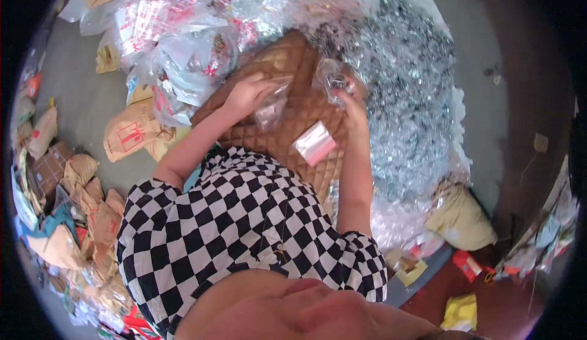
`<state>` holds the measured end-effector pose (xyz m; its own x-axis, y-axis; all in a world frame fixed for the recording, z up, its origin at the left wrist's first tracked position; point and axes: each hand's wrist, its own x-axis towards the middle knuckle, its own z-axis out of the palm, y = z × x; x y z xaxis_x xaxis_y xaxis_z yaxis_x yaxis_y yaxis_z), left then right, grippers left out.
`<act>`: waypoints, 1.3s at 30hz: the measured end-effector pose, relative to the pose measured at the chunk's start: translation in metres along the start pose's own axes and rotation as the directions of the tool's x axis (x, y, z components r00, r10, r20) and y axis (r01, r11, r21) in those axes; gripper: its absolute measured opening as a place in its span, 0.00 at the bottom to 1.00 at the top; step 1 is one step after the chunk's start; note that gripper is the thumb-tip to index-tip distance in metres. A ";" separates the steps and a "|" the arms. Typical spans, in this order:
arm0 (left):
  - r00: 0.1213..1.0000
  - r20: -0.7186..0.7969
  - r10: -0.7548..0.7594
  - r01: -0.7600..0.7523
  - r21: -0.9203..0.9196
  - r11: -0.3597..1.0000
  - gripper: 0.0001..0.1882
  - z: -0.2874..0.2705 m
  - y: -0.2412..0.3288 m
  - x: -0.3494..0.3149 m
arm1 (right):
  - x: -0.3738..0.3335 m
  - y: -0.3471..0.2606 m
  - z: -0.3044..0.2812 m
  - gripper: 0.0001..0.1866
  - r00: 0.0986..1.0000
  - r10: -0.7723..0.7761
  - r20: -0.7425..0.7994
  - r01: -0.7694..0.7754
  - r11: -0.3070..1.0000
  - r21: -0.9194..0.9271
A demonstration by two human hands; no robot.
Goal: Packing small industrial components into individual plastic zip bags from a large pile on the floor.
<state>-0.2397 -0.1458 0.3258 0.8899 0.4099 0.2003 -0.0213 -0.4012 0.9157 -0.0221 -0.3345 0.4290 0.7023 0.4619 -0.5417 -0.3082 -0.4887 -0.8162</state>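
Note:
My left hand (pixel 246 95) pinches the upper edge of a small clear plastic bag (pixel 269 112), which hangs over the brown quilted cover (pixel 287 55) in front of me. To its right, my right hand (pixel 351 98) is closed on another clear plastic bag (pixel 330 77). Something small and dark shows in or beside that bag, too small to make out. Between my forearms, a flat stack of small plastic bags (pixel 314 143), whitish with a pink edge, lies on the quilted cover.
A big heap of small clear packets (pixel 403 89) spreads along the right. White plastic bags with red print (pixel 183 46) pile up at the far left. Brown paper packages (pixel 131 133) lie left of me, with more parcels (pixel 85 199) beyond. A beige sack (pixel 461 218) stands lower right.

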 end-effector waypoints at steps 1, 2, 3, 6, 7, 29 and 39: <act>0.999 0.021 0.026 -0.026 -0.003 1.000 0.10 0.009 0.006 0.011 | -0.018 -0.002 -0.011 0.22 1.000 -0.011 -0.028 0.011 1.000 0.016; 0.987 0.088 0.132 -0.131 -0.017 0.991 0.10 0.017 0.010 0.018 | -0.032 -0.001 -0.019 0.23 0.992 -0.087 0.095 0.092 0.995 -0.047; 0.960 0.152 0.234 -0.231 -0.039 0.972 0.10 0.026 0.016 0.021 | -0.047 -0.001 -0.026 0.24 0.963 -0.153 0.222 0.179 0.979 -0.101; 0.870 0.264 0.417 -0.418 -0.058 0.907 0.07 0.046 0.055 0.029 | -0.087 -0.015 -0.035 0.25 0.942 -0.124 0.312 0.252 0.875 -0.414; 0.802 0.254 0.540 -0.529 -0.116 0.840 0.05 0.052 0.068 0.030 | -0.096 -0.016 -0.040 0.24 0.917 -0.105 0.385 0.343 0.703 -0.624; 0.648 0.515 0.561 -0.524 -0.234 0.819 0.09 0.142 0.147 -0.015 | -0.196 0.070 -0.069 0.18 0.787 -0.533 0.310 0.463 0.179 -0.868; 0.627 0.652 0.427 -0.344 -0.260 0.902 0.07 0.193 0.187 -0.011 | -0.232 0.097 -0.125 0.20 0.845 -0.484 0.228 0.389 0.263 -0.883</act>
<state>-0.1654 -0.3833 0.4275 0.8457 -0.4481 0.2897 -0.4439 -0.2896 0.8480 -0.1351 -0.5818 0.5005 0.5962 0.7955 -0.1079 0.7587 -0.6023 -0.2483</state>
